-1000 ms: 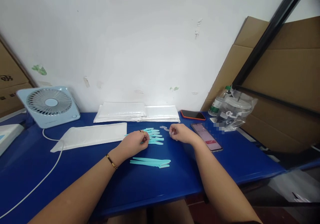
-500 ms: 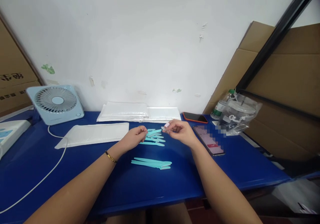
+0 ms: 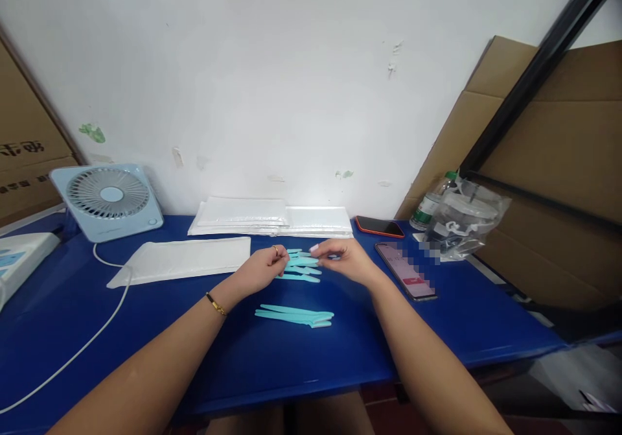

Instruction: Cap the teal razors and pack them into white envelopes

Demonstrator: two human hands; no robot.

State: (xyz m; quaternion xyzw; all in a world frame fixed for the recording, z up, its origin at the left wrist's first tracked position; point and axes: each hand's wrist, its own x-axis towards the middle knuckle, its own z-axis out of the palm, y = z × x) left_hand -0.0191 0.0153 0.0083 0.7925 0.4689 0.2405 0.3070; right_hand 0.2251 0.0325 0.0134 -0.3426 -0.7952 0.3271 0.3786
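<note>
My left hand (image 3: pixel 265 270) is closed on the handle end of a turquoise eyebrow razor (image 3: pixel 302 262), which points to the right. At its blade end, the thumb and fingers of my right hand (image 3: pixel 343 258) are pinched together on the tip. Several more turquoise razors (image 3: pixel 299 278) lie behind and below the held one, partly covered by my left hand. Nearer to me, a small group of razors (image 3: pixel 294 316) rests side by side on the blue table (image 3: pixel 291 364), blade ends to the right.
White padded mailers (image 3: pixel 243 213) are stacked against the wall, and one mailer (image 3: pixel 184 260) lies flat at left. A fan (image 3: pixel 111 195) with a white cable stands far left. Two phones (image 3: pixel 379 226), a bottle (image 3: pixel 430 205) and a bagged cup (image 3: pixel 464 221) are at right.
My right hand has lowered slightly, bringing its fingertips to the razor's blade end; a small clear piece seen in them earlier no longer shows. The held razor now lies more level.
</note>
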